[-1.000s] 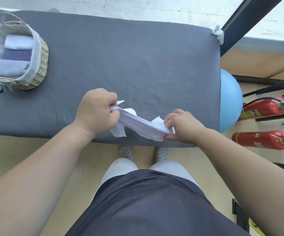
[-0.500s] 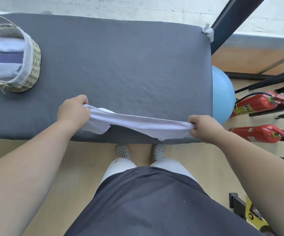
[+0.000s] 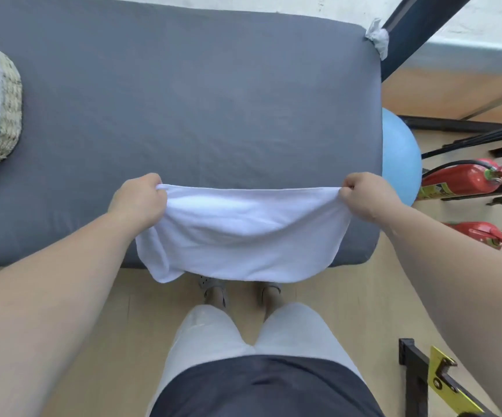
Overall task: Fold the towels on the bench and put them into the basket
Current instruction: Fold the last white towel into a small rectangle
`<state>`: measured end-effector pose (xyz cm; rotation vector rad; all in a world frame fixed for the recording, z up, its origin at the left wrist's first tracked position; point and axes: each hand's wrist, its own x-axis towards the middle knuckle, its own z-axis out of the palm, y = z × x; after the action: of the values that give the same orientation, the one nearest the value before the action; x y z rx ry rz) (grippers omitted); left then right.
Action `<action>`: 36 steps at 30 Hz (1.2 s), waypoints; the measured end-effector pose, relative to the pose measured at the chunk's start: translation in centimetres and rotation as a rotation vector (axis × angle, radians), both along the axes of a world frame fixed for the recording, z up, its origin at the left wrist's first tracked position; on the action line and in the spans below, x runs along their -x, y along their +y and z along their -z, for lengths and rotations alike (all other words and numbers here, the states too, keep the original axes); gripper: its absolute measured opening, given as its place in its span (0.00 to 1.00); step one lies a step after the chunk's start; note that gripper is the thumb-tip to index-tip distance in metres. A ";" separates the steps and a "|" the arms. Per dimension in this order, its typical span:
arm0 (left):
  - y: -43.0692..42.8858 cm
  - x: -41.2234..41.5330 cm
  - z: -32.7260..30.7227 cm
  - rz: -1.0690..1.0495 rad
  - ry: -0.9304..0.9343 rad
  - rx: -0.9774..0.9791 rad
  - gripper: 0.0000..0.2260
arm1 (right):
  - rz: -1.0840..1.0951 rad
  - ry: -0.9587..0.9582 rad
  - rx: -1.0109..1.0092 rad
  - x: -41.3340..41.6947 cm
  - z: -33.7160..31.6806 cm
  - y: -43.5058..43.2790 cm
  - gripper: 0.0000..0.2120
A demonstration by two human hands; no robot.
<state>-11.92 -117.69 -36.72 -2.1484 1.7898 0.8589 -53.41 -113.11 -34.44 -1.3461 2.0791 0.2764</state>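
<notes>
Well right of the basket (image 3: 6, 100), in the head view, the white towel (image 3: 243, 236), a bunched strip a second ago, now hangs spread wide above the tabletop (image 3: 198, 100). The left hand (image 3: 136, 201), nearer the basket, pinches one top corner; the right hand (image 3: 364, 197) pinches the other. It looks ready for folding.

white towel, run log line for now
white towel: held spread over bench | left hand: grips corner | right hand: grips corner
</notes>
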 end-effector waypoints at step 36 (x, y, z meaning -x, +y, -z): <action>1.3 19.9 16.8 0.614 -0.124 0.175 0.45 | 0.563 -0.594 0.024 0.4 11.5 5.7 0.08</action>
<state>-31.82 -116.43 -53.53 -1.5265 2.3228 0.4195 -53.77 -107.41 -45.95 -0.6816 1.8385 -0.3515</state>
